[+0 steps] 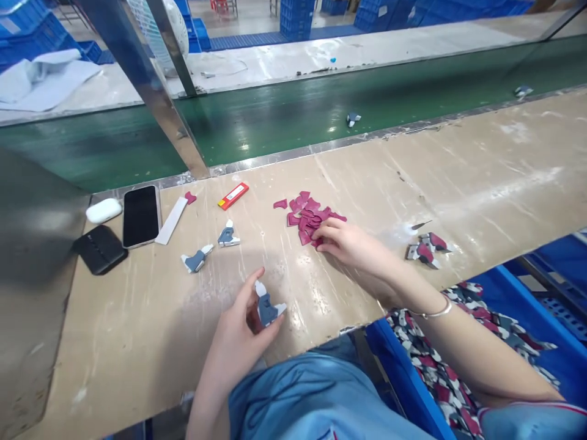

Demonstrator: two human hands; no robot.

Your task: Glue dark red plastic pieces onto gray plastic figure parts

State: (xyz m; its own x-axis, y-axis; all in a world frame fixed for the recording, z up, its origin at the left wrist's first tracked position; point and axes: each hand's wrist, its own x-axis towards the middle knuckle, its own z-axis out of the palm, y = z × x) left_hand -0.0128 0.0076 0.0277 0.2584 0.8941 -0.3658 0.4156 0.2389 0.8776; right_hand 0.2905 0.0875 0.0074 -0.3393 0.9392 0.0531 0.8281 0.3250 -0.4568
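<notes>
My left hand (pixel 243 330) is closed around a small blue-grey and white plastic piece (pixel 266 307), held between thumb and fingers just above the bench. With bent fingers, my right hand (pixel 342 241) reaches into a pile of flat maroon pieces (pixel 308 214); its fingertips touch the pile's near edge, and whatever they pinch is hidden. Two similar blue-grey and white pieces, one (pixel 228 234) farther back and another (pixel 197 259) more to the left, lie beyond my left hand. Right of my right forearm sit a few maroon, grey and white pieces (pixel 424 250).
A phone (pixel 140 217), white earbud case (pixel 104 211), black case (pixel 101 249), white strip (pixel 172 221) and red-yellow box (pixel 233 196) lie at left. Behind the bench runs a green conveyor (pixel 275 131) carrying loose pieces (pixel 353 119). A blue crate (pixel 518 305) of parts stands below right.
</notes>
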